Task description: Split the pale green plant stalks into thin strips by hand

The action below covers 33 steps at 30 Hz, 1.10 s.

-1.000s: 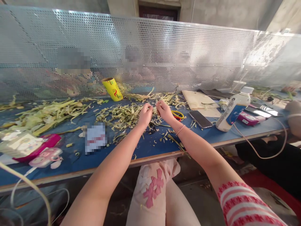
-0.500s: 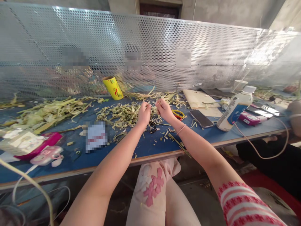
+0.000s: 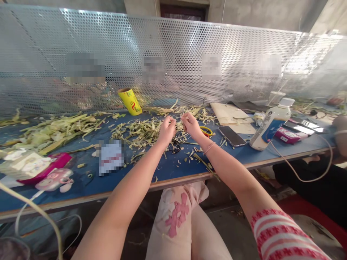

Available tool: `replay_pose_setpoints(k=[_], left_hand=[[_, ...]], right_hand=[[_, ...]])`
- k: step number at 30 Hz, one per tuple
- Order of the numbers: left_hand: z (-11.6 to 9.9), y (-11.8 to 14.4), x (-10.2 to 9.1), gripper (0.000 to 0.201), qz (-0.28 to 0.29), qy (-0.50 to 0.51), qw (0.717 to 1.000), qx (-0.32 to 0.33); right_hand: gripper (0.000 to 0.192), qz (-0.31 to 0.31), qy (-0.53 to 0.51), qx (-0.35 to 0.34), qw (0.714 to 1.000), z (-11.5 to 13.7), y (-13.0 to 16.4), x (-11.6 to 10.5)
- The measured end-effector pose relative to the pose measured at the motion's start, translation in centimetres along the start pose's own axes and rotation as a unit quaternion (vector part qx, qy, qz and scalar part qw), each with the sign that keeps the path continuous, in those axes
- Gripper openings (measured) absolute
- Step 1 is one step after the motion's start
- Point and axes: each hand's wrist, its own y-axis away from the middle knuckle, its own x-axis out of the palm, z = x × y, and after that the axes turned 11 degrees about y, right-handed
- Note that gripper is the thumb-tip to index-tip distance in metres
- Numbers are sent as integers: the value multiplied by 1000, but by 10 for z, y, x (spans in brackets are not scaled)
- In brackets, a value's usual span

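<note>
Over the blue worktable (image 3: pixel 173 168), the left hand (image 3: pixel 166 130) and right hand (image 3: pixel 191 125) pinch a thin pale-green leaf strip (image 3: pixel 177 122) between closed fingertips, apparently mid-split above the heap of shredded green-yellow leaf strips (image 3: pixel 141 131); pulling apart evenly seems needed.

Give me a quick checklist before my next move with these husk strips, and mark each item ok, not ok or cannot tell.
1. Both hands on the work: left hand and right hand are raised together over the husk scraps. Ok.
2. Grip on a strip: fingers pinched, strip too small to see. Cannot tell.
3. Scissors in reach: lying just right of the right hand. Ok.
4. Phone clear of scraps: a few bits beside it. Ok.
5. Bottle stable: leaning, cable at its base. Not ok.
</note>
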Motion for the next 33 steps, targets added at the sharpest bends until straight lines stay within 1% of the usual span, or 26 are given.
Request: replay_pose_setpoints(k=[3, 5, 7, 10, 12, 13, 15, 17, 18, 20, 22, 24, 28, 33], left_hand=[[-5, 4, 4, 25, 30, 11, 999, -9], [-6, 5, 6, 25, 30, 14, 999, -19], [-6, 4, 6, 23, 15, 28, 999, -44], [-5, 2, 6, 18, -19, 50, 995, -88], [-4, 1, 4, 15, -23, 29, 996, -87], [-3, 2, 2, 15, -17, -1, 998, -65], [-3, 2, -1, 15, 3, -97, 995, 11], [-3, 3, -3, 13, 25, -201, 975, 93], [-4, 4, -4, 12, 34, -241, 962, 123], [-4, 5, -3, 11, 41, -286, 945, 151], [-5, 6, -2, 10, 41, -292, 945, 143], [-6, 7, 0, 10, 36, -282, 952, 116], [-9, 7, 2, 13, 4, -258, 963, 77], [-9, 3, -1, 14, 15, -170, 985, 23]], right_hand=[[22, -17, -19, 30, 999, -2, -2, 0], [21, -23, -30, 38, 999, -2, -2, 0], [22, -20, -42, 32, 998, -2, -3, -1], [25, -27, -42, 5, 999, -3, -3, -3], [27, -43, -21, -21, 999, -5, -3, -4], [27, -50, -9, -35, 998, -6, -4, -5], [23, -61, 10, -59, 996, -9, -4, -5], [18, -68, 21, -72, 995, -11, -3, -4], [16, -71, 28, -77, 994, -11, -3, -4], [12, -76, 46, -85, 992, -11, -2, -4], [11, -76, 71, -95, 990, -10, -1, -5], [10, -78, 100, -103, 987, -8, 0, -5], [10, -78, 142, -113, 980, -5, 2, -5], [13, -65, 151, -106, 981, -5, 3, -5]])
